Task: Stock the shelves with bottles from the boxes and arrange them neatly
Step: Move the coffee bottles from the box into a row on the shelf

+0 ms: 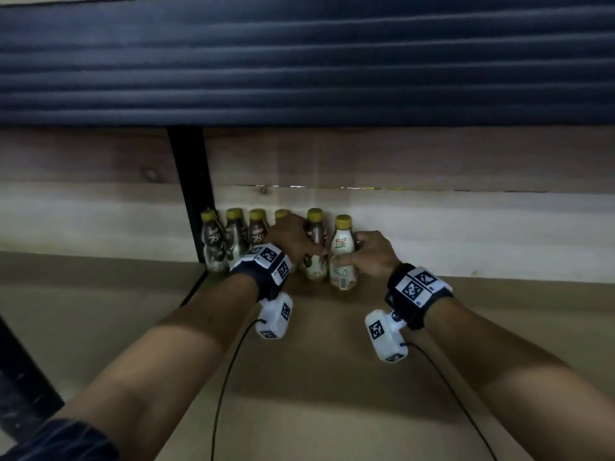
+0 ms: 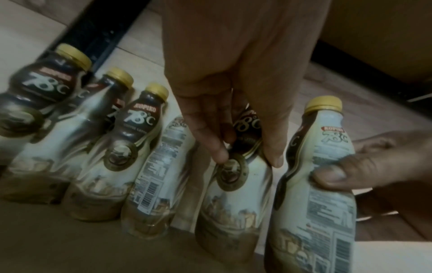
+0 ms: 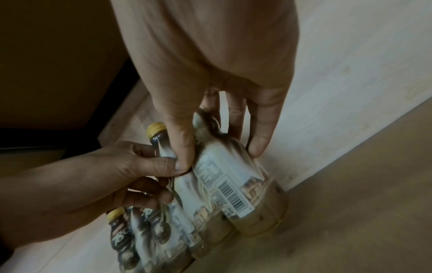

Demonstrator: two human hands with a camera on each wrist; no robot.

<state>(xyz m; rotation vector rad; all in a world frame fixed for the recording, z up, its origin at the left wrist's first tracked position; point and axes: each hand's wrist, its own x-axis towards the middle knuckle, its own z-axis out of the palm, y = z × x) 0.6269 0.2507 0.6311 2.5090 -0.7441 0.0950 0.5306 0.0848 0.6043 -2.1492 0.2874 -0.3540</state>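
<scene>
A big dark shutter (image 1: 306, 61) fills the top of the head view. Under it is a pale wood back wall (image 1: 432, 221), and a tan shelf (image 1: 332, 377) fills the bottom. A black post (image 1: 191, 188) stands at the middle left.

A row of six coffee bottles (image 1: 234, 237) with gold caps stands in the middle of the frame, against the wall, starting beside the post. They are upright and close together.

The left hand (image 1: 289, 239) wraps its fingers round the fifth bottle (image 2: 233, 194). The right hand (image 1: 374, 254) wraps its fingers round the last bottle (image 1: 342, 252), at the right end of the row. That one sits a little in front of the others and shows its barcode side.

I think the step is lining up these two bottles. To do it well, slide them back gently until they touch the row, keep them standing straight, and turn the last one so its name faces out. Push low down so none tip over.
</scene>
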